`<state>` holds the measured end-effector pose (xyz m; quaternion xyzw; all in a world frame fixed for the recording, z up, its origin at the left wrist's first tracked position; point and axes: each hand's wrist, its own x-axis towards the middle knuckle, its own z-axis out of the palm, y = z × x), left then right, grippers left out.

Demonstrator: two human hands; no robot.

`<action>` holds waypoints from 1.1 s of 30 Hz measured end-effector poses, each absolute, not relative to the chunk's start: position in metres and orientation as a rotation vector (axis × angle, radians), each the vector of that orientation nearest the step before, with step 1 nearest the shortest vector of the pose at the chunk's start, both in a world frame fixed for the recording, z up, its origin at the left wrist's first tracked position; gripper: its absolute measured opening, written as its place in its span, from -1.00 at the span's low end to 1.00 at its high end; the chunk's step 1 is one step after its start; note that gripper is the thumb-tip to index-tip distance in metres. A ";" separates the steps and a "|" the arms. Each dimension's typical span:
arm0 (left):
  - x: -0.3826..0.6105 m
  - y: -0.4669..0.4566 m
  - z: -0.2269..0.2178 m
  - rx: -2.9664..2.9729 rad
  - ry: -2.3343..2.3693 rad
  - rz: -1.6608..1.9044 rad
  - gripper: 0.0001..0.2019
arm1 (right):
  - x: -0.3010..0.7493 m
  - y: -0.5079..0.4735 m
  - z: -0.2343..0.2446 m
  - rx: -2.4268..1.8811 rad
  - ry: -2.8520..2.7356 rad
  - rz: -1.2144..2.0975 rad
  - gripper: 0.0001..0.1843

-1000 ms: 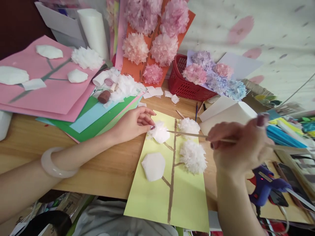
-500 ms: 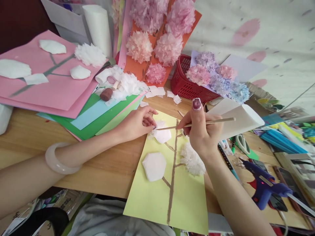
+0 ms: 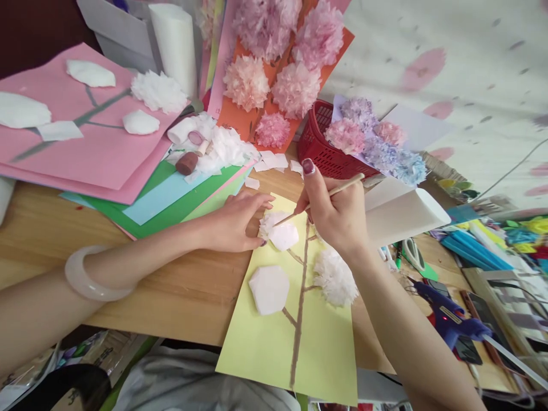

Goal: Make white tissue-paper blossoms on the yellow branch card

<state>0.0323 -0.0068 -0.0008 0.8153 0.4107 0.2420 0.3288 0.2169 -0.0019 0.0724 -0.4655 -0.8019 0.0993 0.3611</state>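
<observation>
A yellow-green sheet [image 3: 295, 342] with a painted brown branch lies on the wooden table. On it sit a flat white paper hexagon [image 3: 269, 289], a fluffy white tissue flower [image 3: 336, 278] and a partly fluffed white tissue piece [image 3: 279, 231]. My left hand [image 3: 235, 222] pinches the edge of that piece, fingers together. My right hand [image 3: 336, 214] grips a thin wooden stick [image 3: 325, 197], its tip poking into the same tissue piece.
Pink sheets [image 3: 77, 137] with white flowers and green and blue papers [image 3: 171, 200] lie at left. A red basket [image 3: 325, 151], pastel tissue flowers [image 3: 377, 145], an orange flower board [image 3: 278, 80], a rolled white paper [image 3: 406, 214] and a blue glue gun [image 3: 449, 325] stand nearby.
My right hand has come in from the right with the stick, and its tip now touches the upper tissue piece. My left hand has stayed on that piece.
</observation>
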 end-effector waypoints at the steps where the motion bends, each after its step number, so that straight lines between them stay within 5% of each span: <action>1: 0.032 -0.007 0.000 2.154 1.085 0.582 -0.33 | 0.213 0.000 0.074 -1.192 -2.090 0.225 -0.31; 12: 0.035 -0.008 0.001 2.222 1.124 0.400 -0.28 | 0.182 0.029 0.058 -1.211 -2.257 0.041 -0.47; 23: 0.035 -0.006 -0.011 2.195 1.113 0.423 -0.08 | 0.210 0.016 0.080 -1.392 -1.859 0.267 -0.24; 29: 0.034 -0.010 -0.001 2.216 1.132 0.378 -0.13 | 0.245 -0.015 0.081 -1.324 -1.585 0.451 -0.29; 33: 0.032 -0.008 0.000 2.258 1.111 0.421 -0.45 | 0.265 -0.032 0.063 -1.193 -1.485 0.398 -0.37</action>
